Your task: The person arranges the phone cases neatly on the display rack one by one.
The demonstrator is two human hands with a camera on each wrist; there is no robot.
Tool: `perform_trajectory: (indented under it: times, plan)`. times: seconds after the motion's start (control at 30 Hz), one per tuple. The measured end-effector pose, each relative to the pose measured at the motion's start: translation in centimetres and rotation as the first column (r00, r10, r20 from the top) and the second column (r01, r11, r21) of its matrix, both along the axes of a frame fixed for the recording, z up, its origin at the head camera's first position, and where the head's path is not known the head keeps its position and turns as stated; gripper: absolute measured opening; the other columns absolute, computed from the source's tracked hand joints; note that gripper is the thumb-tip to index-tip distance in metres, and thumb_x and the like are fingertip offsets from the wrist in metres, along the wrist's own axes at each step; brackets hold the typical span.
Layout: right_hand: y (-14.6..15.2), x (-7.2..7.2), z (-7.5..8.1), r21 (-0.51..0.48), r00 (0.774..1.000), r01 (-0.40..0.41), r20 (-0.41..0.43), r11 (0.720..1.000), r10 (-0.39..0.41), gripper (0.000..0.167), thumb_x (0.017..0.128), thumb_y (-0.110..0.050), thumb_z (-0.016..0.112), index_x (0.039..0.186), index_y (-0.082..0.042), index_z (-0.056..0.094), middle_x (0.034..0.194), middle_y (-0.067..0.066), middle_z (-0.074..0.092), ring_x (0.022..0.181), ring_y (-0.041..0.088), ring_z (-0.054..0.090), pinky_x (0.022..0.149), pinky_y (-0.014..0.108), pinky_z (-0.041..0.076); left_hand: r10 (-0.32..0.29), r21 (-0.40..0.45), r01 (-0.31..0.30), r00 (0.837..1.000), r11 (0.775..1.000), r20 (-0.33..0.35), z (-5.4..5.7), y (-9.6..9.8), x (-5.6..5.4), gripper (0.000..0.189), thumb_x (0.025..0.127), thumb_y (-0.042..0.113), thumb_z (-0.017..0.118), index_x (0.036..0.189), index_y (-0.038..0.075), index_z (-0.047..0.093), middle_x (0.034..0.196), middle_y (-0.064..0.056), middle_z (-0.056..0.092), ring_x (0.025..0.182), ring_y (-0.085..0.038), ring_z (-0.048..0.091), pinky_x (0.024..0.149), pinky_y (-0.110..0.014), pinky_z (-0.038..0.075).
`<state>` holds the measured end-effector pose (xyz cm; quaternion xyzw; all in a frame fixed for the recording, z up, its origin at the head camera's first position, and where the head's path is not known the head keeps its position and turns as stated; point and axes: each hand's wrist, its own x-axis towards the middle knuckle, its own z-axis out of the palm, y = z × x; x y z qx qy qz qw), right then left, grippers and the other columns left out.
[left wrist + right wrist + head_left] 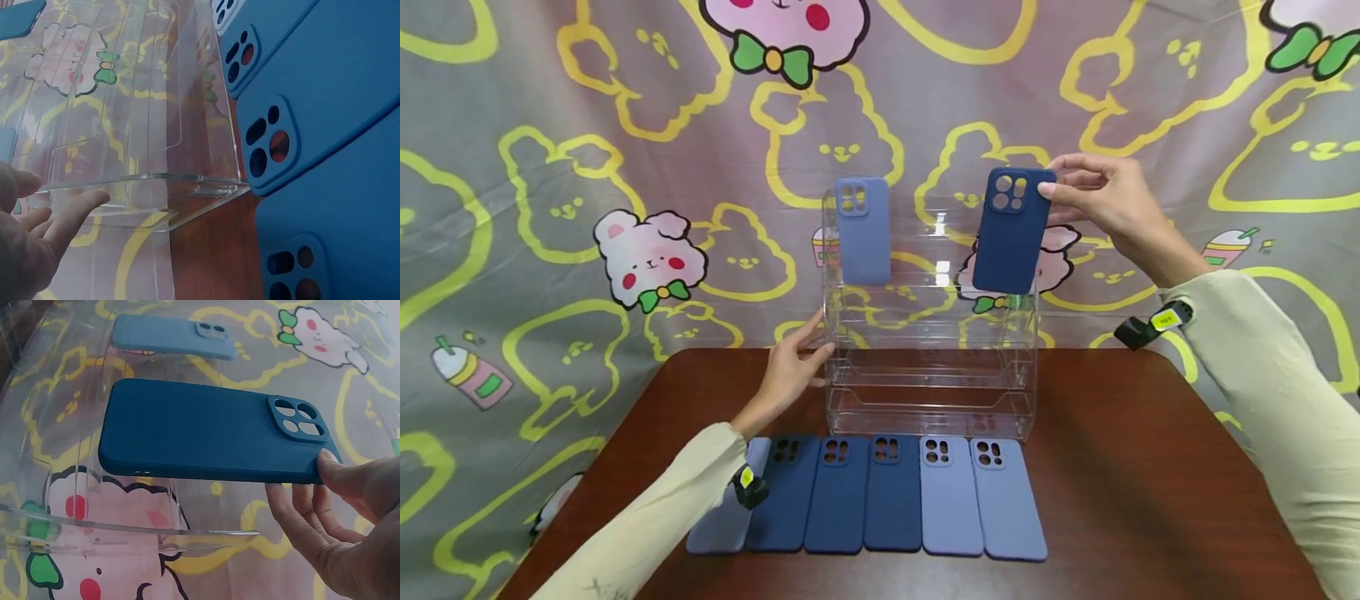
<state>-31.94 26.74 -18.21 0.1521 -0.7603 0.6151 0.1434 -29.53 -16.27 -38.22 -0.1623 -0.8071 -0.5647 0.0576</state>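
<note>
My right hand pinches a dark blue phone case by its upper right edge, thumb on the back face and fingers behind. The case tilts slightly and overlaps the upper right of a clear tiered acrylic rack. In the right wrist view the thumb presses near the camera cutout of the dark blue case. My left hand is at the rack's left side, fingertips right at its edge, fingers extended in the left wrist view. A light blue phone case stands upright at the rack's upper left.
On the brown table, several phone cases lie in a row before the rack, including a dark blue case and a light blue case. A cartoon-patterned cloth hangs behind the table.
</note>
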Motion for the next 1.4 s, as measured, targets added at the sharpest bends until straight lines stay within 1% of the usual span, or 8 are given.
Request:
perform_trajectory:
  times: [0.2, 0.33, 0.77, 0.9, 1.03, 1.13, 1.27, 1.4]
  plan:
    - [-1.7, -2.4, -0.3, 0.002, 1.0, 0.007, -0.007, 1.0, -0.007, 0.026, 0.092, -0.009, 0.081, 0.115, -0.008, 0.07, 0.087, -0.004, 0.076, 0.073, 0.011, 0.077, 0.064, 0.024, 0.066, 0.013, -0.002, -0.013, 1.0, 1.0, 0.018, -0.3, -0.3, 0.2, 0.065, 0.107, 0.01, 0.061, 0.165, 0.022, 0.034, 0.159, -0.025, 0.045, 0.122, -0.048, 0.064, 0.069, -0.047, 0.068]
    - [-2.1, -3.4, -0.2, 0.02, 1.0, 0.013, 0.009, 1.0, -0.014, 0.034, 0.092, -0.012, 0.082, 0.123, -0.006, 0.068, 0.092, -0.003, 0.073, 0.07, 0.012, 0.076, 0.063, 0.023, 0.065, 0.007, -0.003, -0.007, 1.0, 1.0, 0.013, -0.2, 0.0, 0.1, 0.065, 0.107, 0.011, 0.061, 0.165, 0.023, 0.034, 0.159, -0.023, 0.046, 0.121, -0.044, 0.067, 0.07, -0.048, 0.067]
    - [-3.4, -5.7, -0.1, 0.013, 0.998, 0.02, -0.052, 1.0, -0.019, 0.03, 0.094, -0.008, 0.078, 0.122, -0.004, 0.069, 0.092, 0.0, 0.068, 0.075, 0.009, 0.074, 0.071, 0.024, 0.066, 0.019, -0.003, -0.019, 1.0, 1.0, 0.002, 0.0, 0.1, 0.0, 0.065, 0.107, 0.01, 0.061, 0.164, 0.023, 0.035, 0.158, -0.024, 0.047, 0.121, -0.042, 0.067, 0.065, -0.039, 0.068]
    - [-3.7, -6.1, -0.7, 0.058, 0.998, 0.051, -0.045, 0.997, -0.049, 0.029, 0.095, -0.01, 0.078, 0.122, -0.002, 0.07, 0.089, -0.004, 0.07, 0.072, 0.008, 0.074, 0.067, 0.023, 0.066, 0.024, -0.011, -0.024, 1.0, 1.0, 0.001, 0.0, 0.1, -0.1, 0.064, 0.107, 0.009, 0.062, 0.164, 0.021, 0.036, 0.158, -0.024, 0.047, 0.119, -0.044, 0.068, 0.064, -0.036, 0.068]
    - [-4.1, -6.0, -1.3, 0.103, 0.992, 0.091, -0.091, 0.99, -0.082, 0.03, 0.097, -0.013, 0.077, 0.123, -0.001, 0.072, 0.087, -0.006, 0.07, 0.069, 0.007, 0.074, 0.064, 0.021, 0.065, 0.026, -0.014, -0.026, 1.0, 1.0, -0.006, 0.0, 0.1, -0.1, 0.064, 0.107, 0.009, 0.062, 0.164, 0.019, 0.036, 0.157, -0.027, 0.048, 0.119, -0.046, 0.067, 0.063, -0.034, 0.067]
    - [-4.3, -5.8, -1.7, 0.142, 0.981, 0.139, -0.152, 0.98, -0.118, 0.031, 0.098, -0.014, 0.076, 0.125, 0.0, 0.074, 0.091, -0.006, 0.07, 0.073, 0.007, 0.073, 0.064, 0.019, 0.064, 0.022, -0.011, -0.022, 1.0, 1.0, -0.004, 0.1, 0.1, 0.0, 0.064, 0.107, 0.008, 0.062, 0.164, 0.018, 0.036, 0.156, -0.028, 0.047, 0.12, -0.046, 0.067, 0.064, -0.034, 0.067]
    - [-4.9, -5.6, -2.3, 0.206, 0.953, 0.235, -0.241, 0.95, -0.183, 0.029, 0.099, -0.017, 0.075, 0.124, -0.002, 0.076, 0.101, 0.007, 0.072, 0.081, 0.008, 0.071, 0.066, 0.016, 0.062, 0.02, -0.005, -0.019, 1.0, 1.0, 0.011, 0.0, 0.2, 0.0, 0.064, 0.107, 0.009, 0.062, 0.164, 0.021, 0.037, 0.156, -0.026, 0.048, 0.12, -0.044, 0.067, 0.064, -0.034, 0.067]
    - [-5.4, -5.3, -2.8, 0.267, 0.926, 0.304, -0.309, 0.915, -0.217, 0.03, 0.102, -0.018, 0.072, 0.128, -0.004, 0.074, 0.112, 0.017, 0.072, 0.092, 0.017, 0.071, 0.072, 0.015, 0.06, 0.02, -0.012, -0.02, 1.0, 1.0, 0.01, 0.0, 0.2, 0.0, 0.063, 0.107, 0.01, 0.062, 0.164, 0.022, 0.037, 0.156, -0.026, 0.049, 0.119, -0.043, 0.068, 0.064, -0.036, 0.068]
